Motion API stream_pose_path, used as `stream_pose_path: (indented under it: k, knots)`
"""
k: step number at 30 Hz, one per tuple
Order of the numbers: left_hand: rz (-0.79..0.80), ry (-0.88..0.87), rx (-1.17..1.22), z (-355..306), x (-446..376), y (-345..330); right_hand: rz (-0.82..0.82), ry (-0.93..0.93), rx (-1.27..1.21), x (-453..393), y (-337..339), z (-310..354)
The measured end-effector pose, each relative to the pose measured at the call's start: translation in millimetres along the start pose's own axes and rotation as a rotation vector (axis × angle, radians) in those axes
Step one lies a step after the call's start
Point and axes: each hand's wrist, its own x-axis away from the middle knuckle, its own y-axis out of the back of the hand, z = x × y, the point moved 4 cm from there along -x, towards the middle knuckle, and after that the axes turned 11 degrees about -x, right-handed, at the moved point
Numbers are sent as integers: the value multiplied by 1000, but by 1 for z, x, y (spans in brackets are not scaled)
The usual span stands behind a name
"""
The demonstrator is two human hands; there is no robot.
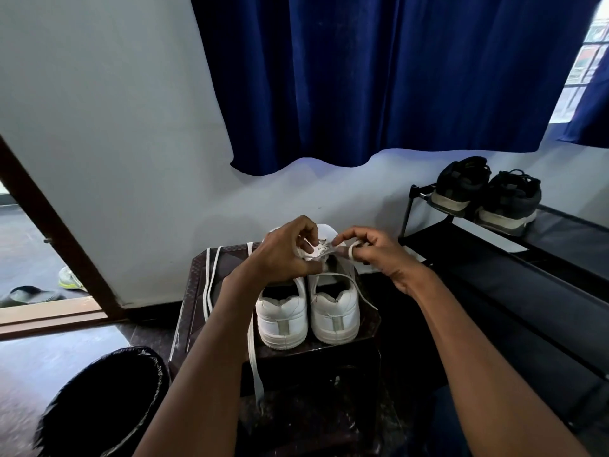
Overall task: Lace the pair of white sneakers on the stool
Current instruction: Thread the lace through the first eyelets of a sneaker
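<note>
Two white sneakers stand side by side on a dark brown stool (197, 291), heels toward me: the left sneaker (281, 319) and the right sneaker (334, 316). My left hand (286, 249) hovers over the front of the shoes and pinches a white lace (324, 250) near the eyelets. My right hand (372, 252) pinches the same lace, which is looped round one finger. A strand of this lace trails over the right sneaker's opening to the stool's right edge. A second loose lace (211, 278) lies on the stool's left side and hangs over the front.
A black shoe rack (514, 258) stands at the right with a pair of dark sneakers (487, 196) on top. A black bin (102, 404) sits at the lower left. A blue curtain (379, 77) hangs behind, and an open doorway (26, 258) lies at the left.
</note>
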Motion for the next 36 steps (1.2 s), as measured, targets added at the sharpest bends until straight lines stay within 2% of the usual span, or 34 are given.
stream_pose_path:
  k: [2, 5, 9, 12, 14, 17, 19, 21, 23, 25, 27, 29, 31, 36]
  knots:
    - [25, 6, -98, -2, -1, 0, 55, 24, 46, 4, -5, -1]
    - [57, -10, -238, -3, -2, -6, -6, 70, 122, 1, -8, 1]
    - [7, -58, -205, -2, -1, -8, -209, 31, -54, -7, -4, 1]
    - [-64, -12, -127, 1, -1, -5, -407, 3, -208, -11, 14, -4]
    - [-212, 89, -90, 7, -3, 2, -452, -22, -35, -11, 23, -14]
    - [-469, 317, -226, 15, 0, 17, -356, -99, 433, -11, 25, -31]
    - [-532, 426, -365, 17, 7, 24, -255, -133, 424, -12, 19, -32]
    - [-534, 439, -419, 18, 9, 24, -229, -65, 212, -10, 12, -23]
    - [-522, 315, -358, 14, 3, 20, -259, 48, 1, -8, 8, -9]
    - [-405, 124, -241, 4, -5, 11, -247, 88, -96, -7, 4, 0]
    - [-223, 2, -155, -7, -9, 0, -164, 22, -85, -8, -2, -2]
    - [-115, -1, -205, -13, -9, -10, -76, -29, 44, -10, -8, -12]
    - [-108, 51, -312, -13, -8, -17, -74, -38, 173, -11, -10, -20]
    - [-60, 191, -291, -3, -9, -13, -86, -210, -29, -11, -1, -20]
